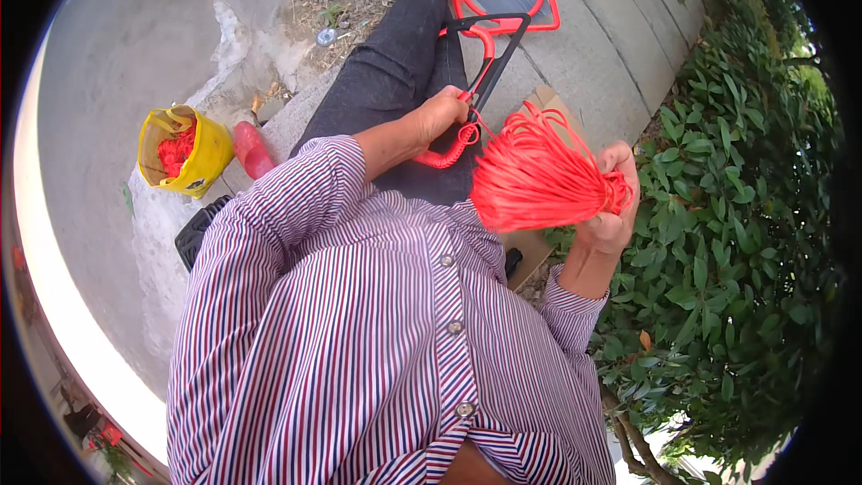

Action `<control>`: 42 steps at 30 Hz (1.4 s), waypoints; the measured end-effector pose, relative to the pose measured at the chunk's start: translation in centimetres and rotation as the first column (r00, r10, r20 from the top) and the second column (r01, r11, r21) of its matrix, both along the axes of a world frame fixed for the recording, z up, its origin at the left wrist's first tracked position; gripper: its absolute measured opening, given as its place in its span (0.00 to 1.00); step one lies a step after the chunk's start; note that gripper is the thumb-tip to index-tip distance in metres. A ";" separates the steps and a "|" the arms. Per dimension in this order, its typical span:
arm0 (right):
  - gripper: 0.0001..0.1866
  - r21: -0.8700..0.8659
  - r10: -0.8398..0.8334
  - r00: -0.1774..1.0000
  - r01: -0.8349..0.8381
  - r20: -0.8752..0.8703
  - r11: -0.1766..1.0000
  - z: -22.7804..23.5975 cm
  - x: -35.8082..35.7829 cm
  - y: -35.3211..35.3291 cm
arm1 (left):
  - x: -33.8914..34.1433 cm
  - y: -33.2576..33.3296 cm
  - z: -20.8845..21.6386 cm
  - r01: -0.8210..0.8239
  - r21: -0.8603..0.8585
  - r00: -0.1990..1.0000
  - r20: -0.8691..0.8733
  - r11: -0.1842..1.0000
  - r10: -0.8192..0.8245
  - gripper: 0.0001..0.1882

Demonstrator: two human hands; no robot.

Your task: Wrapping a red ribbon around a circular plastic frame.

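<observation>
My right hand (615, 202) is closed round one end of a thick bundle of red cord (534, 180), whose loops fan out to the left. A strand runs from the bundle toward my left hand (440, 114), whose fingers are closed on the edge of a red and black frame (489, 43). This frame rests over my lap, and cord is wound tightly along its lower red edge. Whether my left fingers also pinch the strand I cannot tell. Beyond my legs, a similar red frame (549, 2) with a round opening lies on the concrete.
At the left stands a yellow bucket-like container (208, 157) with red cord inside. Beside it are a red shoe (253, 151) and a black slatted object (199, 229). Dense green shrubs (709, 216) border my right side. Cardboard (530, 256) lies partly under the bundle.
</observation>
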State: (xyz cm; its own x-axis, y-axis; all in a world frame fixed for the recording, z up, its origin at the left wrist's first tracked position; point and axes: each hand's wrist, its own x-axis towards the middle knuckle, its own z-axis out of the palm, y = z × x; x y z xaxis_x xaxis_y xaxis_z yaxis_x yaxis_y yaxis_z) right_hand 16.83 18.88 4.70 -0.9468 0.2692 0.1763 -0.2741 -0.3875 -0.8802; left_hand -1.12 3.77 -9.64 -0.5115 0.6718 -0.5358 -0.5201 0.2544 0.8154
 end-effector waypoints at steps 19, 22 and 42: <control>0.21 -0.151 0.185 0.915 -0.252 -0.357 0.956 10.1 2.1 -4.6 | 3.4 -1.1 7.0 0.096 0.229 0.636 -0.763 0.969 0.117 0.19; 0.15 0.196 0.214 0.935 -0.162 -0.283 0.967 5.4 0.5 -2.6 | 0.2 -1.1 5.6 -0.129 0.235 0.751 -0.611 0.963 0.250 0.05; 0.19 0.603 -0.282 0.896 0.019 0.343 0.797 -9.0 -7.3 -4.2 | -1.2 -3.8 6.6 -0.309 0.045 0.690 -0.677 0.950 0.256 0.03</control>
